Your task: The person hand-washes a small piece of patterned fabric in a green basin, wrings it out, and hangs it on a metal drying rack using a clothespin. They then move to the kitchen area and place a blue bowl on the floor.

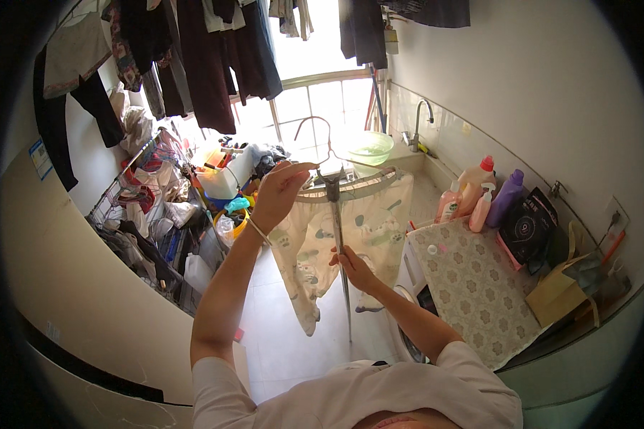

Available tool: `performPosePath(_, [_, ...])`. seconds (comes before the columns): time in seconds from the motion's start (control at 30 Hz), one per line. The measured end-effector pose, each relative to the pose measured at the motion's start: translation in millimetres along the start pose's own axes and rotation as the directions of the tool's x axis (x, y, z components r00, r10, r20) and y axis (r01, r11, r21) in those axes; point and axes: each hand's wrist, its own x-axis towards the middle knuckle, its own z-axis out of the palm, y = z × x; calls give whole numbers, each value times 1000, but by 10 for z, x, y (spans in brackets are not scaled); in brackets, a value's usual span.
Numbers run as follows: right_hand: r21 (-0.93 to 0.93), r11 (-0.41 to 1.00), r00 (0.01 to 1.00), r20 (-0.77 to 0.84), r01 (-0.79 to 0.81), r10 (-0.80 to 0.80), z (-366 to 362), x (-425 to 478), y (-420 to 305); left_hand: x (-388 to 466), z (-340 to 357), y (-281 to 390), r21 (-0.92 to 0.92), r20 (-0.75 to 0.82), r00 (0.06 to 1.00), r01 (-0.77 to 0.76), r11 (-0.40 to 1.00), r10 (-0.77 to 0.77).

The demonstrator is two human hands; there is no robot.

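My right hand (357,269) grips the shaft of a metal clothes pole (339,230) that slants down towards the floor. The pole's forked head stands in front of the waistband of pale patterned trousers (392,214). Above that waistband rises a wire clothes hanger (330,140), its hook pointing up, and the trousers hang spread from it. My left hand (280,192), with a bangle on its wrist, is raised at the hanger's left side. Its thumb and index finger meet on the hanger wire beside the fork; the exact contact is partly hidden.
Dark clothes (204,59) hang overhead before a bright window. To the left stands a crowded wire rack (134,161). At right are a sink with a faucet (419,120), a green basin (373,147), several bottles (475,177) and a cloth-covered washing machine (477,289).
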Motion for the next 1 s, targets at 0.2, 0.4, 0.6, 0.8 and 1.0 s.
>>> performPosePath(0.2, [-35, 999, 999, -17, 33, -34, 0, -3, -54, 32, -58, 110, 127, 43, 999, -12, 992, 6])
performPosePath(0.4, [2, 1000, 1000, -9, -1, 1, 12, -31, -15, -9, -24, 136, 137, 0, 1000, -2, 991, 2])
performPosePath(0.6, [10, 1000, 1000, -10, -9, 9, -4, -47, -88, 25, -39, 131, 150, 39, 999, 4, 989, -10])
performPosePath(0.8, [27, 1000, 1000, 1, 9, -9, -55, -90, 19, 110, -79, 177, 188, 121, 992, -58, 980, 36])
performPosePath(1.0, [64, 998, 999, 38, -7, 4, -60, -103, -44, 141, -102, 139, 105, 158, 987, -42, 994, 25])
